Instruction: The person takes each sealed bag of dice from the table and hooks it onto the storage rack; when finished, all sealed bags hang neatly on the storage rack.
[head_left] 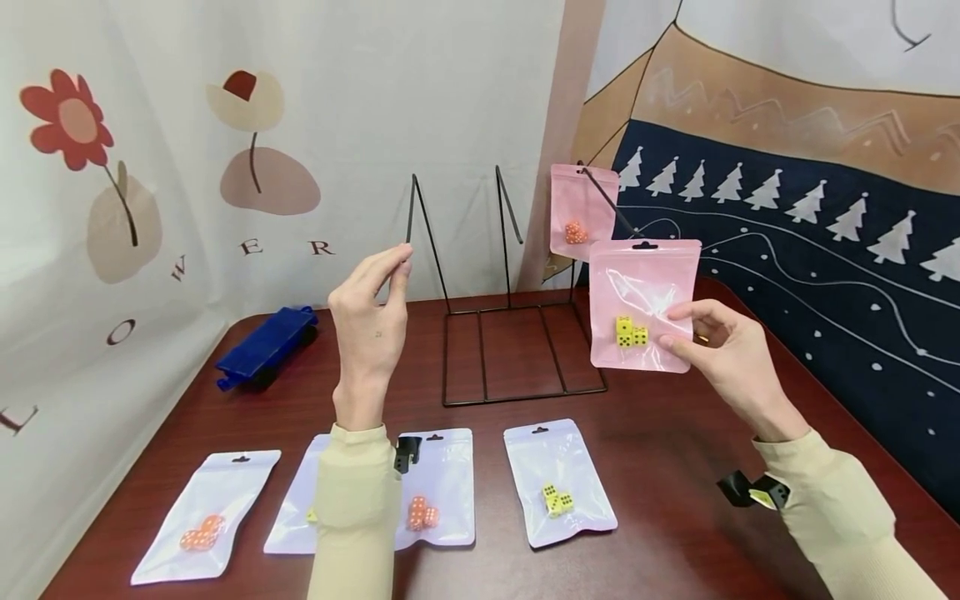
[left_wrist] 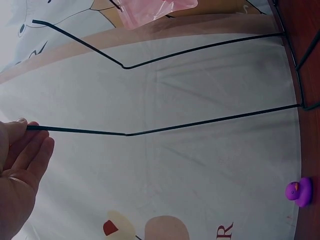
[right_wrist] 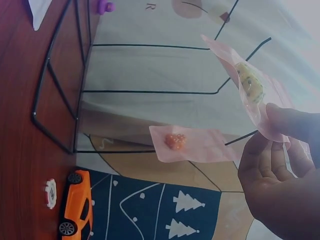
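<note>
In the head view my right hand (head_left: 723,358) pinches the right edge of a pink zip bag (head_left: 637,271) with yellow dice (head_left: 628,333) inside. The bag is held upright, right of a black wire rack (head_left: 525,401). My left hand (head_left: 371,321) is raised at the rack's left hook; in the left wrist view its thumb and fingertips pinch the end of that hook rod (left_wrist: 75,131). Another pink bag (head_left: 573,196), with orange dice (head_left: 576,232), hangs by its hole on the rack's right hook. The middle hook (head_left: 500,208) carries nothing.
On the table's front lie white bags with orange (head_left: 247,479) or yellow dice (head_left: 555,450); my left sleeve covers part of the middle ones (head_left: 450,454). A blue toy trailer (head_left: 270,346) stands back left. The wrist views show a purple rubber duck (left_wrist: 302,192) and orange toy car (right_wrist: 77,205).
</note>
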